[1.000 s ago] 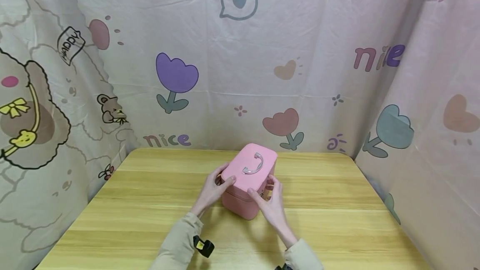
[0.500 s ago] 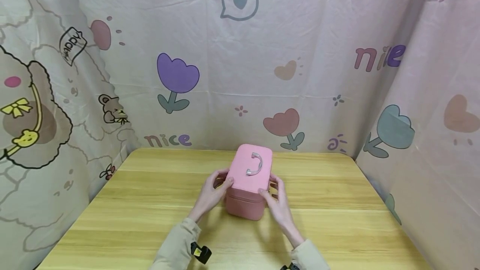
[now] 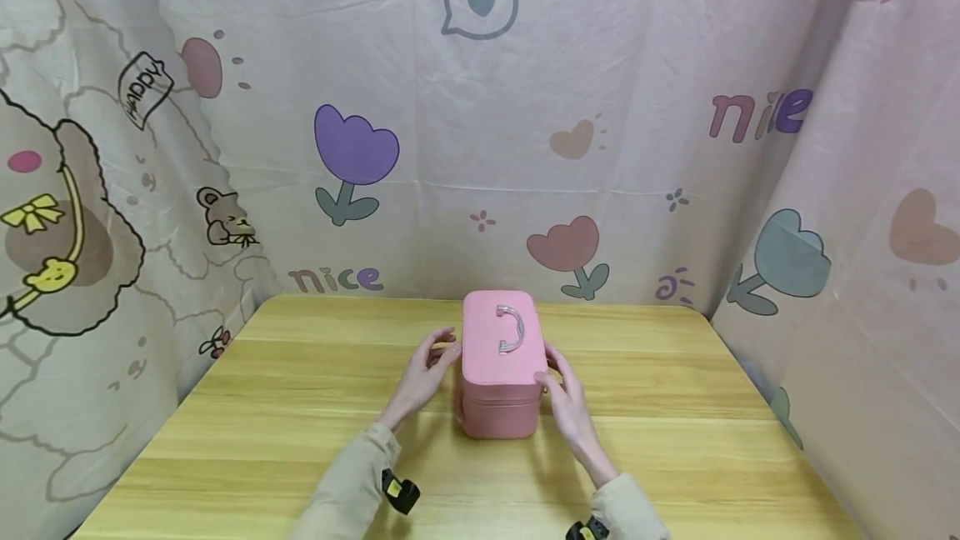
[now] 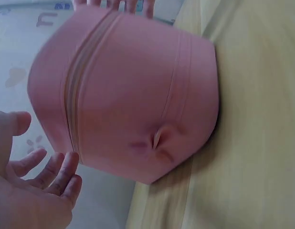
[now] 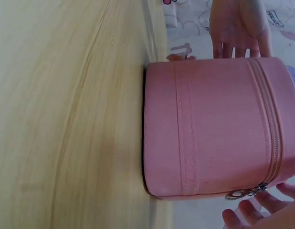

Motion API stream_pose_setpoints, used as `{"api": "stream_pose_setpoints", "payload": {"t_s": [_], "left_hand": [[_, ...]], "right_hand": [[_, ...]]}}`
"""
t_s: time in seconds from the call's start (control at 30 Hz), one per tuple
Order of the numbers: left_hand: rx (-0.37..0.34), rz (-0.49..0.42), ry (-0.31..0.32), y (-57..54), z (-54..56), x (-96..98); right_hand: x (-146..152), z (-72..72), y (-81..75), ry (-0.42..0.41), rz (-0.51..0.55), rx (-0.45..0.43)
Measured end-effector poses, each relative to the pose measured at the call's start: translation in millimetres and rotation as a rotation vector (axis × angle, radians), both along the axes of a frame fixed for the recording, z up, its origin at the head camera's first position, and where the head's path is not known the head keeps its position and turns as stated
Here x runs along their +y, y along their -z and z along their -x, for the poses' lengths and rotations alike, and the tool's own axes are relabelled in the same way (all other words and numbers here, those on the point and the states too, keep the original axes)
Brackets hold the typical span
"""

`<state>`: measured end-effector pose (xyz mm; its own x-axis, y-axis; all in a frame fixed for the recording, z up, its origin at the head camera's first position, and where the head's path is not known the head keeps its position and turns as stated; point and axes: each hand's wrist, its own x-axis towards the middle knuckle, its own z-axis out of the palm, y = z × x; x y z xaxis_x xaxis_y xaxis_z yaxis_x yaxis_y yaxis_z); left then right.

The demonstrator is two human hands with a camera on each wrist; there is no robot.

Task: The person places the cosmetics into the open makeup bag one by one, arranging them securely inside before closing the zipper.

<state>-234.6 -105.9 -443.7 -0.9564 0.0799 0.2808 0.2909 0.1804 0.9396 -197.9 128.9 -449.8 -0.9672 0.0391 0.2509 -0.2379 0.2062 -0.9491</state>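
Note:
A pink zippered case (image 3: pixel 501 369) stands upright on the table, lid down, with a silver handle (image 3: pixel 519 332) on top. My left hand (image 3: pixel 417 380) is beside its left side, fingers loosely bent and holding nothing. In the left wrist view a pink bow (image 4: pixel 158 140) decorates that side, below the zipper (image 4: pixel 73 95). On the other side my right hand (image 3: pixel 572 411) has its thumb at the lid's near right corner and its relaxed fingers along the side. Metal zipper pulls (image 5: pixel 246 192) hang close to those fingers in the right wrist view.
The wooden table (image 3: pixel 300 407) reaches back to a printed cloth curtain (image 3: pixel 465 107), which also hangs along both sides. A black device is strapped to the left sleeve (image 3: pixel 348 482), and another to the right sleeve (image 3: pixel 626 507).
The case has turned counterclockwise, and its near end now faces me squarely. My left hand has come off the lid's left edge; my right hand has shifted slightly right with the case.

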Motion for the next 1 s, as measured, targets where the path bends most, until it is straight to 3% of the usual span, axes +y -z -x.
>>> {"api": "stream_pose_setpoints", "payload": {"t_s": [0.4,0.7,0.83,1.0], "left_hand": [[-0.07,0.015,0.104,2.2,46.5,-1.4],[-0.082,-0.018,0.176,-2.9,58.7,0.5],[-0.074,-0.021,0.174,-3.6,59.3,0.0],[-0.083,-0.017,0.159,-2.4,58.5,-1.9]], "right_hand": [[10.3,8.4,4.4,-0.082,0.019,-0.008],[14.9,13.2,5.4,-0.12,0.025,0.007],[15.4,11.2,6.5,-0.065,-0.001,0.037],[15.9,5.5,5.0,0.125,-0.053,0.114]]}}
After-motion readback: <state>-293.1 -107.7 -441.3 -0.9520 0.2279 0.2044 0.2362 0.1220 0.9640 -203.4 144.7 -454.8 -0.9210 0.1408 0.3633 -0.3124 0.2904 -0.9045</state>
